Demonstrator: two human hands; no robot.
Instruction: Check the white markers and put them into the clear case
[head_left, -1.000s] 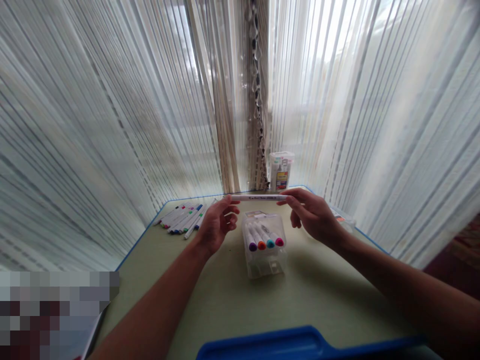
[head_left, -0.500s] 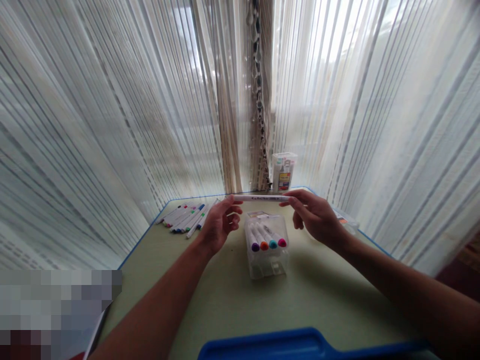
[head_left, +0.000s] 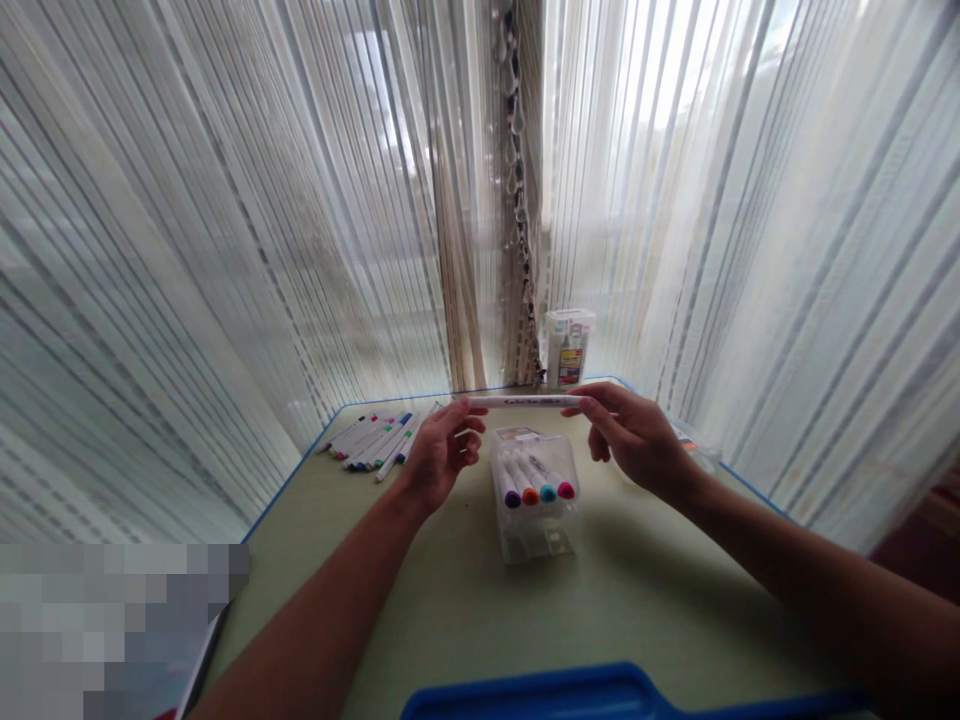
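Observation:
A white marker (head_left: 529, 402) with dark print along its barrel is held level between both hands. My left hand (head_left: 442, 450) pinches its left end, the other fingers loosely curled. At the opposite end, my right hand (head_left: 628, 432) grips it between thumb and fingers. Both tips are hidden by the fingers. Below the marker stands a clear plastic case (head_left: 536, 535), and in it lies a row of white markers (head_left: 534, 475) with purple, orange, turquoise and pink ends facing me. Left of my left hand, several loose markers (head_left: 371, 440) lie in a spread pile.
A clear box (head_left: 571, 350) with a yellow and red label stands at the table's back edge. Partly behind my right hand lies a clear plastic piece (head_left: 701, 450). A blue tray (head_left: 525, 695) is at the front of the green table (head_left: 442, 600). String curtains (head_left: 337, 200) hang behind.
The view has tilted very slightly, so everything sits a little lower. Both hands keep the same hold on the marker, with no other visible movement.

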